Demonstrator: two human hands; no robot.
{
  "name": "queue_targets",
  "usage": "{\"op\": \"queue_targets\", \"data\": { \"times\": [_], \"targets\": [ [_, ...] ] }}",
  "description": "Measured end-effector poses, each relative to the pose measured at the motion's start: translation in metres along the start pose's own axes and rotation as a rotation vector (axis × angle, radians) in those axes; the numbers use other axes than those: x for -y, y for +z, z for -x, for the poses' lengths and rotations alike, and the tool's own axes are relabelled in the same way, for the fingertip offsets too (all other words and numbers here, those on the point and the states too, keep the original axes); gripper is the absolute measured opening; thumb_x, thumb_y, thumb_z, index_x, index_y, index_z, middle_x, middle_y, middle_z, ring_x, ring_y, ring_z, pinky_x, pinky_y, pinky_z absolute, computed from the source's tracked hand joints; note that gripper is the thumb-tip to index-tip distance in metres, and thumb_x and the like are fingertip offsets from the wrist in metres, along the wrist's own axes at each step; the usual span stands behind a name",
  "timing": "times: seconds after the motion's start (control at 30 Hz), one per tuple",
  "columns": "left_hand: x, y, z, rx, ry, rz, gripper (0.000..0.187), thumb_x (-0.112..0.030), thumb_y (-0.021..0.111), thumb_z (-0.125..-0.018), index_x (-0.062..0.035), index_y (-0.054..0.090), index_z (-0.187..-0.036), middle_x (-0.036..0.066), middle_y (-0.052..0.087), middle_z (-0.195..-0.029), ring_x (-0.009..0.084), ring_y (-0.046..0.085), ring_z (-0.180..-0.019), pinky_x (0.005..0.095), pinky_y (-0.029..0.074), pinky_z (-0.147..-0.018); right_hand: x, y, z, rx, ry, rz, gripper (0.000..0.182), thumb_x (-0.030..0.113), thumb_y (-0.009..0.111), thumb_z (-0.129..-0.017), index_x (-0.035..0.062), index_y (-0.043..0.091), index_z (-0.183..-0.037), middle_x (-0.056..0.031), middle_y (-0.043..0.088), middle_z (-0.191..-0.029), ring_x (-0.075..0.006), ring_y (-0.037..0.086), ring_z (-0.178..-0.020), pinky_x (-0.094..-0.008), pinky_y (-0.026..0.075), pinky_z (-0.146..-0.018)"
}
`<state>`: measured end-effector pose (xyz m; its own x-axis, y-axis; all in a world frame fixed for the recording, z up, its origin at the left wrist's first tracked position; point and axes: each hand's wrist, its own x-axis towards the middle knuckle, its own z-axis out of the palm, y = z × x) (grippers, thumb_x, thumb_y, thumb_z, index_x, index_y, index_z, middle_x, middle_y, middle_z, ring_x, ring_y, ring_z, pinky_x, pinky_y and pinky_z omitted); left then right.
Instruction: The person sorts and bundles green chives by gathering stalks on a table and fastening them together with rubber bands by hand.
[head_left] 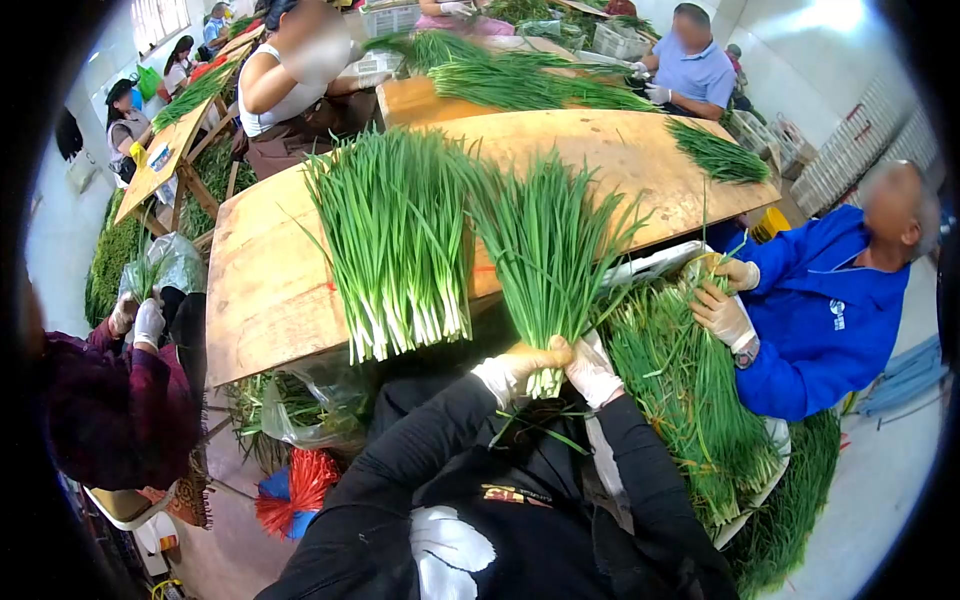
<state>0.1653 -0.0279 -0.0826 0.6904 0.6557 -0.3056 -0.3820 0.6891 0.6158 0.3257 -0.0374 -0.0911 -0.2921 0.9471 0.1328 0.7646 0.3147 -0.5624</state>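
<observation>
My left hand (512,372), in a whitish glove, is closed round the lower stems of a bunch of green leafy stalks (545,260). Pressed against the same stems from the right is my right hand (594,372), gloved too, its fingers closed at the bunch. The leaves fan out upward over the table edge, and the pale cut ends show below my hands. To the left, a wide pile of stalks (395,240) lies on the wooden table (265,280), white ends toward me.
At the right, a person in blue (835,300) handles stalks over a heaped crate of greens (690,400). A person in dark red (120,400) sits at the left. Red strings (300,490) hang below the table. A small bunch (718,152) lies at the table's far right.
</observation>
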Motion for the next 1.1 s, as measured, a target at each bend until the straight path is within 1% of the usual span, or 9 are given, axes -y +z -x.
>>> {"op": "queue_targets", "data": {
  "times": [0.2, 0.4, 0.5, 0.63, 0.73, 0.8, 0.87, 0.97, 1.1],
  "targets": [
    [0.024, -0.024, -0.008, -0.076, 0.044, -0.094, 0.032, -0.002, 0.068, -0.069, 0.0002, 0.057, -0.099, 0.009, 0.064, -0.084, 0.0164, 0.061, -0.070, 0.0269, 0.050, -0.062, 0.038, -0.069, -0.029, 0.640, 0.257, 0.513, 0.076, 0.069, 0.030, -0.078, 0.0020, 0.065, -0.079, -0.0177, 0.062, -0.073, -0.0324, 0.060, -0.074, -0.0386, 0.045, -0.070],
    [0.029, -0.025, -0.010, -0.117, 0.108, -0.242, 0.038, 0.007, 0.065, -0.065, -0.0013, 0.058, -0.101, 0.009, 0.063, -0.093, 0.0148, 0.060, -0.079, 0.0262, 0.050, -0.067, 0.065, -0.091, -0.107, -0.258, -0.408, 0.291, 0.035, 0.024, 0.066, -0.075, 0.0174, 0.059, -0.109, -0.0090, 0.054, -0.114, -0.0241, 0.050, -0.104, -0.0346, 0.043, -0.084],
    [0.032, -0.033, -0.012, -0.101, 0.088, -0.246, 0.041, 0.007, 0.066, -0.064, -0.0008, 0.056, -0.103, 0.009, 0.063, -0.095, 0.0161, 0.060, -0.083, 0.0271, 0.049, -0.071, 0.071, -0.070, -0.138, 0.032, -0.231, 0.555, 0.062, 0.026, 0.070, -0.068, 0.0226, 0.046, -0.125, -0.0081, 0.028, -0.138, -0.0315, 0.025, -0.126, -0.0440, 0.026, -0.101],
    [0.035, -0.035, -0.009, -0.081, 0.181, -0.423, 0.044, 0.004, 0.066, -0.065, -0.0013, 0.054, -0.108, 0.010, 0.062, -0.101, 0.0180, 0.058, -0.094, 0.0282, 0.047, -0.081, 0.060, -0.047, -0.161, 0.321, -0.098, 0.875, 0.043, 0.022, 0.059, -0.071, 0.0165, 0.055, -0.114, -0.0100, 0.034, -0.134, -0.0286, 0.019, -0.130, -0.0470, 0.016, -0.105],
    [0.037, -0.038, -0.002, -0.043, 0.223, -0.512, 0.045, 0.004, 0.067, -0.066, -0.0017, 0.054, -0.108, 0.011, 0.061, -0.103, 0.0181, 0.058, -0.095, 0.0285, 0.046, -0.082, 0.009, -0.062, -0.186, -0.210, -0.019, 1.025, 0.014, 0.015, 0.052, -0.075, 0.0121, 0.065, -0.081, -0.0067, 0.061, -0.098, -0.0251, 0.054, -0.100, -0.0419, 0.039, -0.088],
    [0.036, -0.036, 0.006, -0.025, 0.213, -0.486, 0.045, 0.005, 0.066, -0.066, -0.0020, 0.054, -0.109, 0.011, 0.061, -0.103, 0.0177, 0.058, -0.095, 0.0281, 0.046, -0.082, 0.019, -0.119, -0.181, -0.263, 0.262, 0.650, 0.020, 0.012, 0.044, -0.081, 0.0079, 0.062, -0.087, -0.0145, 0.060, -0.096, -0.0247, 0.055, -0.096, -0.0400, 0.041, -0.083],
    [0.039, -0.037, 0.009, 0.009, 0.186, -0.386, 0.044, 0.005, 0.065, -0.067, -0.0020, 0.054, -0.109, 0.010, 0.062, -0.101, 0.0171, 0.058, -0.095, 0.0281, 0.046, -0.082, -0.073, -0.144, -0.193, -0.746, -0.125, -0.068, 0.023, 0.021, 0.044, -0.087, 0.0091, 0.062, -0.080, -0.0087, 0.061, -0.076, -0.0204, 0.057, -0.070, -0.0319, 0.045, -0.070],
    [0.036, -0.034, 0.012, 0.010, 0.163, -0.384, 0.042, 0.006, 0.064, -0.068, -0.0018, 0.054, -0.108, 0.010, 0.062, -0.101, 0.0158, 0.058, -0.091, 0.0268, 0.048, -0.076, 0.030, -0.204, -0.123, -0.809, -0.170, -0.793, 0.026, 0.026, 0.047, -0.090, 0.0052, 0.056, -0.078, -0.0080, 0.061, -0.081, -0.0146, 0.057, -0.071, -0.0289, 0.046, -0.075],
    [0.036, -0.031, 0.010, 0.016, 0.170, -0.378, 0.041, 0.007, 0.064, -0.068, -0.0015, 0.054, -0.107, 0.010, 0.062, -0.101, 0.0139, 0.059, -0.085, 0.0253, 0.049, -0.070, 0.043, -0.177, -0.044, -0.259, -0.219, -1.058, 0.031, 0.033, 0.041, -0.091, 0.0057, 0.053, -0.084, -0.0042, 0.054, -0.069, -0.0123, 0.053, -0.065, -0.0253, 0.042, -0.059]
  ]
}}
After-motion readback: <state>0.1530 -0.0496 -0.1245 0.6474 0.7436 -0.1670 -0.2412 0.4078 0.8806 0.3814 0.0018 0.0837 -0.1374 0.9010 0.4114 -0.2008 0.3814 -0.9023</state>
